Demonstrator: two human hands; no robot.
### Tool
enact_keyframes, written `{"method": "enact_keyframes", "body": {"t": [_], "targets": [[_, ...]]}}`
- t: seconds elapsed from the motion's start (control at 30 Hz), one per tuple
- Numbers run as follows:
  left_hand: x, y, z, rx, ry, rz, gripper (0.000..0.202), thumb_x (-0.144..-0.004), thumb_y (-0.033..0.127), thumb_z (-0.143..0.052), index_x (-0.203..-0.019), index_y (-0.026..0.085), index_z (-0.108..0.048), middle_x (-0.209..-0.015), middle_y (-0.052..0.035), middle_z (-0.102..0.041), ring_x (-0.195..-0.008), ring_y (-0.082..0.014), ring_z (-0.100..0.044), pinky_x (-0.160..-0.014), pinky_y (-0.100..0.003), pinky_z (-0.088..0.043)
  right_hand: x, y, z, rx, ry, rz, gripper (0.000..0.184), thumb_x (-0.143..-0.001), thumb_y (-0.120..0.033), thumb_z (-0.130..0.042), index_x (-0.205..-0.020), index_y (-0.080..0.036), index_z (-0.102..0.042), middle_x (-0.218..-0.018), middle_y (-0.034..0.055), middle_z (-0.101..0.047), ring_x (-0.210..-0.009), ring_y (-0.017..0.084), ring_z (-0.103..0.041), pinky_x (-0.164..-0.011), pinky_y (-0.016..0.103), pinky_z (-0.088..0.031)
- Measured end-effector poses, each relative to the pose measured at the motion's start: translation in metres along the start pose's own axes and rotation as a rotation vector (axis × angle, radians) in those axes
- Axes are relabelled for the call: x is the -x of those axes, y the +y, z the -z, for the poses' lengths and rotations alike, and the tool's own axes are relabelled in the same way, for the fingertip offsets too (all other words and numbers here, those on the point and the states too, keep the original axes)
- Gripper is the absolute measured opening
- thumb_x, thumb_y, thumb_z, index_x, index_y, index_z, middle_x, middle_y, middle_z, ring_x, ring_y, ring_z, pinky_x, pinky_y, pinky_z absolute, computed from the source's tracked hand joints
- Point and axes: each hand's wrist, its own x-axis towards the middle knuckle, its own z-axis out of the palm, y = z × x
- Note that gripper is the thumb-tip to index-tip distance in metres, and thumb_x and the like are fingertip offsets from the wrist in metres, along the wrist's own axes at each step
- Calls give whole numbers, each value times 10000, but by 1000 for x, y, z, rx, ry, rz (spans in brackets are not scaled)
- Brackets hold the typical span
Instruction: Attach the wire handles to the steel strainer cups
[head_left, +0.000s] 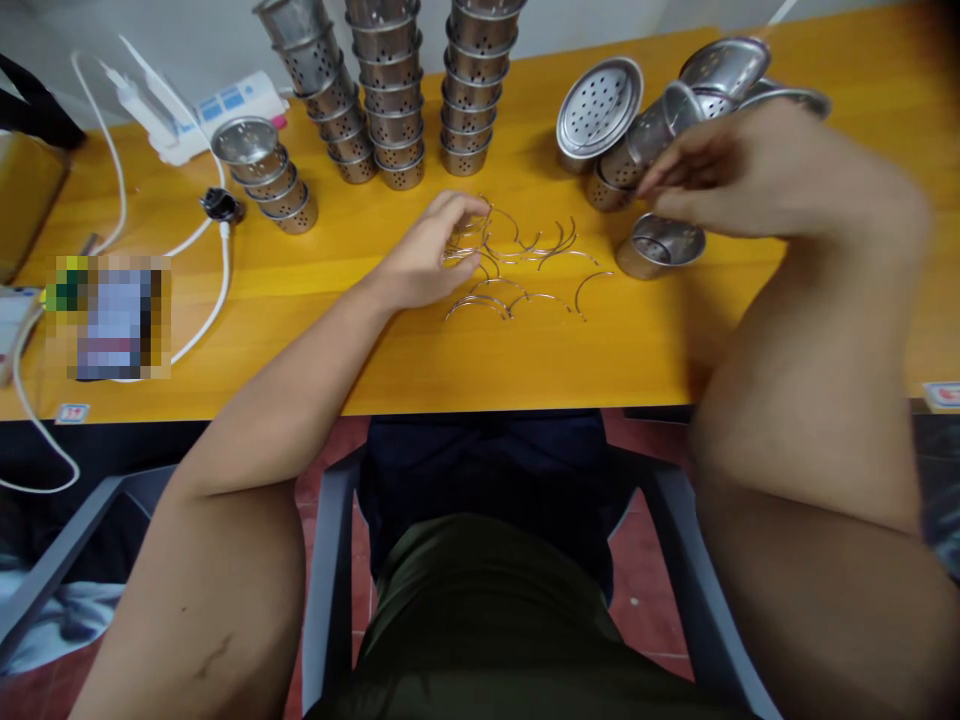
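Observation:
My left hand [431, 250] rests on the table, thumb and forefinger apart, over several thin curved metal wires [544, 297]. Some wires lie partly behind its fingers. On the right, my right hand [739, 180] is blurred, fingers bent toward the thumb in a pinch; whatever they hold, if anything, cannot be made out. Just below its fingertips is a small metal cup [637, 258], tilted with its mouth toward me. Behind this hand lie tipped perforated metal cups [634, 145], partly covered by it. A wide perforated cup [600, 108] leans beside them.
Tall stacks of perforated cups [394, 110] stand along the back, with a shorter stack [277, 185] left of them. A white power strip [225, 110], white cables [225, 280] and a pixelated phone-like object [116, 325] occupy the left. The table's front edge [510, 408] runs before my lap.

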Motion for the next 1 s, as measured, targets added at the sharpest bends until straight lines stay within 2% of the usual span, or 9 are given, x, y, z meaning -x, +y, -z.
{"method": "enact_keyframes", "body": {"t": [0.1, 0.2, 0.27, 0.37, 0.57, 0.67, 0.77, 0.9, 1.0], "targets": [[0, 0, 4, -45, -49, -9, 501, -1097, 152, -767, -1588, 241, -809, -1669, -167, -821, -1598, -377, -783, -1466, -575, -624, 4, 11, 15, 225, 16, -163, 489, -946, 210, -1031, -945, -258, -893, -908, -8, -858, -823, 200, -785, -850, 410, -633], [-1, -2, 6, -76, -78, 1, 489, -1060, 137, -763, -1536, 214, -845, -1565, -160, -866, -1453, -364, -840, -1371, -546, -679, -5, 19, 14, 354, -123, -252, 446, -926, 39, -1199, -862, -247, -864, -835, 0, -824, -731, 217, -721, -748, 423, -568], [-2, -4, 7, -103, -90, 1, 440, -1046, 151, -774, -1467, 222, -881, -1469, -139, -898, -1360, -347, -860, -1309, -516, -705, -11, 23, 9, 308, -184, -222, 423, -978, 53, -1149, -865, -231, -856, -887, 20, -860, -755, 224, -736, -769, 427, -566], [-4, -10, 6, -136, -99, -17, 337, -1061, 202, -784, -1359, 277, -923, -1316, -105, -932, -1238, -342, -870, -1218, -502, -737, -15, 21, 3, 165, -147, -145, 434, -971, 174, -1019, -912, -229, -871, -911, 15, -873, -804, 224, -761, -821, 425, -570], [-5, -12, 3, -152, -92, -15, 248, -1138, 273, -772, -1345, 299, -906, -1243, -111, -908, -1225, -375, -860, -1259, -568, -711, -6, -3, -12, -269, 103, 77, 425, -928, 159, -877, -887, -252, -777, -841, 2, -753, -765, 190, -659, -851, 436, -551], [-4, -5, 3, -112, 4, -12, 277, -1251, 395, -704, -1429, 277, -881, -1347, -147, -875, -1289, -382, -849, -1263, -580, -713, -5, -21, -25, -338, 186, 80, 392, -981, 99, -823, -846, -255, -721, -828, 33, -779, -710, 203, -658, -832, 455, -558], [-6, -3, 3, -63, 127, -8, 446, -1339, 634, -601, -1494, 299, -852, -1410, -170, -839, -1337, -395, -836, -1258, -595, -721, -5, -38, -40, -349, 143, 93, 387, -1074, -9, -826, -834, -266, -665, -790, 46, -790, -683, 231, -690, -823, 456, -595], [-13, -13, 0, 51, 245, 39, 750, -1321, 937, -421, -1490, 306, -790, -1326, -159, -821, -1162, -359, -860, -1096, -599, -760, -7, -52, -57, -383, 80, 117, 449, -1156, -90, -864, -837, -278, -611, -733, 19, -769, -639, 200, -671, -735, 369, -564], [-16, -13, 0, 220, 297, 60, 817, -1260, 1040, -537, -1419, 279, -787, -1237, -137, -822, -1087, -332, -878, -1083, -597, -775, -16, -49, -72, -467, 104, 167, 491, -1202, -164, -905, -835, -287, -602, -691, 5, -730, -571, 179, -624, -620, 327, -488]]}}
